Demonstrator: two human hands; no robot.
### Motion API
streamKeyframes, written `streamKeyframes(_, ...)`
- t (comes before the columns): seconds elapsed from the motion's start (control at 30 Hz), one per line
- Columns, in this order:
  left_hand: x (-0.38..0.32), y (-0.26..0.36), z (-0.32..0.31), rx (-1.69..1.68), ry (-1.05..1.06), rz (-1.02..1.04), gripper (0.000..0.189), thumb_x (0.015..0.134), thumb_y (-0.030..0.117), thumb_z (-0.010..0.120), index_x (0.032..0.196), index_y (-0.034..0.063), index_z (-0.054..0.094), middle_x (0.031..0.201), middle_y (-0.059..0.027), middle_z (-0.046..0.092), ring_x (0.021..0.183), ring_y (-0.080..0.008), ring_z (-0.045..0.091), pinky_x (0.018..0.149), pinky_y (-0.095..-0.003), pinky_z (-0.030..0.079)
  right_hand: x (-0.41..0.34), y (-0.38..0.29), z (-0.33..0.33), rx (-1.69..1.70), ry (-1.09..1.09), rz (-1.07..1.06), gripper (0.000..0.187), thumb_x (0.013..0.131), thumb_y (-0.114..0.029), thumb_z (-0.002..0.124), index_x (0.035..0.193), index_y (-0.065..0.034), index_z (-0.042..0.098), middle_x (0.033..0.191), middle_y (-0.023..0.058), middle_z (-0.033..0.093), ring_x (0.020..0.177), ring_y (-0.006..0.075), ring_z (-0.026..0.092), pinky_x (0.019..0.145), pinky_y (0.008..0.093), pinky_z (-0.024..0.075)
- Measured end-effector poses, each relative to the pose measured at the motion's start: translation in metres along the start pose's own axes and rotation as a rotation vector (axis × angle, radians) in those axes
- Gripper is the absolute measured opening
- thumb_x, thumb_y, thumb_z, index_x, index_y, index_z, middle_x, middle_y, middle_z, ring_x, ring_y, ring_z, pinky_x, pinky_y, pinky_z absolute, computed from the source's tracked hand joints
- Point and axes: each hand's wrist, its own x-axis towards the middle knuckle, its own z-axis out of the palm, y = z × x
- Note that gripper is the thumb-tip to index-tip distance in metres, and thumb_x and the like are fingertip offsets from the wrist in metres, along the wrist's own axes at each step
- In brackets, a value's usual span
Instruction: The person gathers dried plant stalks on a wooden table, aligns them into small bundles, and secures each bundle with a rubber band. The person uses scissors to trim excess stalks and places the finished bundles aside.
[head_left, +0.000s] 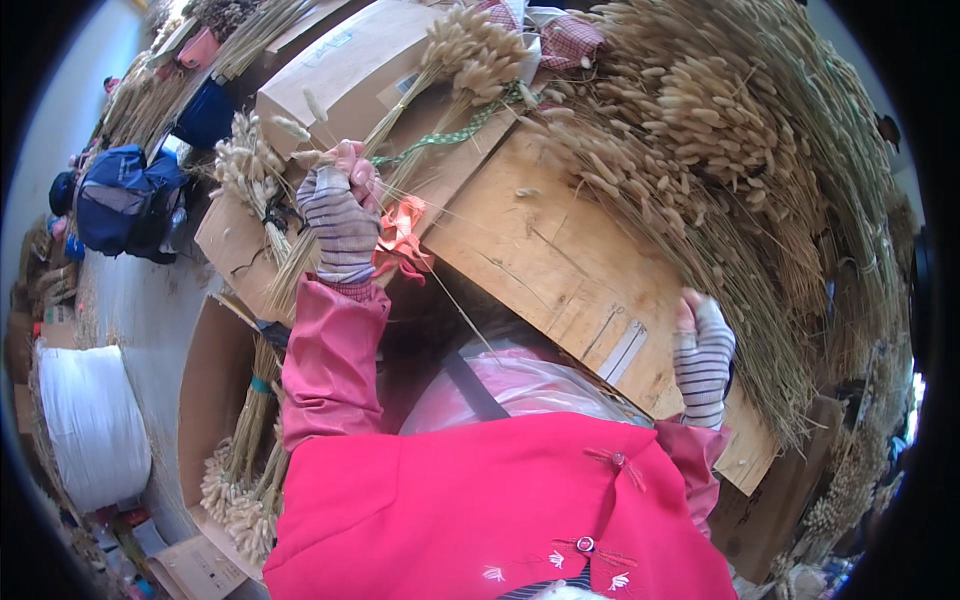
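My left hand (341, 214), in a striped fingerless glove, pinches a few thin stems of bunny-tail grass. Their fluffy heads (291, 129) stick out past the fingertips, and the long stems trail down to the right over a wooden board (555, 240). Below that hand hangs a bunch of orange-pink ribbon (401, 232). My right hand (703, 356), gloved the same way, is over the right part of the board, beside the stem ends of a large heap of dried bunny-tail grass (712, 127). Its fingers are bent and blurred; whether they hold a stem cannot be made out.
Tied grass bunches (251, 161) lie on cardboard left of the board, with more in an open cardboard box (199, 405). A closed carton (337, 67) stands behind. Measuring marks (622, 349) are on the board. A white roll (94, 427) and a blue backpack (124, 199) are farther left.
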Motion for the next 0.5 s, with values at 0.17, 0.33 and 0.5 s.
streamKeyframes(0.17,-0.017,0.006,0.056,-0.016,-0.104,-0.02,0.019,0.089,0.017,0.058,0.093,-0.002,0.058,0.057,0.002,0.042,0.044,-0.0052,0.033,0.035,-0.0205,0.026,0.046,-0.1,0.012,0.311,-0.209,-0.474,0.079,0.08,-0.044,0.065,0.133,0.0057,0.034,0.112,0.019,0.058,0.103,0.0289,0.058,0.091,0.0358,0.0433)
streamKeyframes(0.33,-0.037,0.014,0.117,0.001,-0.158,0.132,0.007,0.083,0.011,0.066,0.083,0.0035,0.066,0.059,-0.0017,0.059,0.047,-0.0034,0.048,0.039,-0.0175,0.03,0.055,-0.148,0.057,0.315,-0.276,-0.444,0.075,0.076,-0.028,0.071,0.132,0.0055,0.034,0.096,0.0155,0.06,0.088,0.0266,0.061,0.079,0.0337,0.0473)
streamKeyframes(0.5,-0.028,0.019,0.127,0.1,-0.417,0.178,0.037,0.081,0.017,0.069,0.11,-0.0021,0.058,0.072,-0.0047,0.064,0.057,-0.0037,0.052,0.051,-0.0166,0.038,0.06,-0.121,0.062,0.538,-0.356,-0.179,0.018,0.088,-0.017,0.054,0.088,0.0003,0.059,0.064,0.0012,0.05,0.056,0.0067,0.044,0.052,0.0213,0.0383)
